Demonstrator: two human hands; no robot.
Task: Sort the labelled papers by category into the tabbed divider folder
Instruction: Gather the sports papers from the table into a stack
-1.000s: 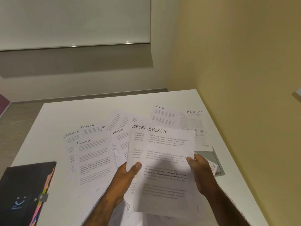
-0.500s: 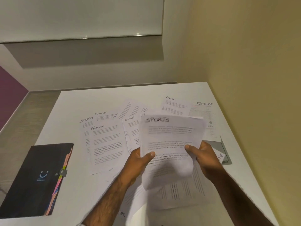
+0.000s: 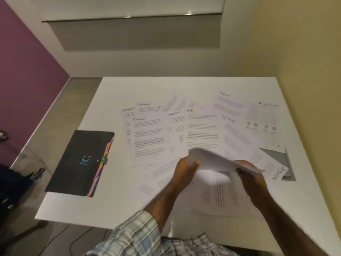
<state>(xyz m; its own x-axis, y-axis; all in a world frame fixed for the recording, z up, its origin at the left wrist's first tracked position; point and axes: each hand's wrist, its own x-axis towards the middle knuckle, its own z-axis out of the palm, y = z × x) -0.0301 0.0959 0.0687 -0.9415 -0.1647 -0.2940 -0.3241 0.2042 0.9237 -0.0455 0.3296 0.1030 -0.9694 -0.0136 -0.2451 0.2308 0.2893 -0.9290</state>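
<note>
White table (image 3: 129, 85): left hand (image 3: 184, 167), right hand (image 3: 252, 180) grip lifted papers (image 3: 217, 161); folder (image 3: 77, 163) farther left.

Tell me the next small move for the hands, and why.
Probably let go with the left hand and reach for the black tabbed folder: it lies closed on the table, while left hand and right hand both grip the held papers.

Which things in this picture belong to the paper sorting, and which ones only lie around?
For the job: held sheets, gripped by left hand and right hand; labelled papers spread on the table; closed black tabbed folder.
Lying about: grey sheet under the papers at right; shoe on the floor; cable.
</note>
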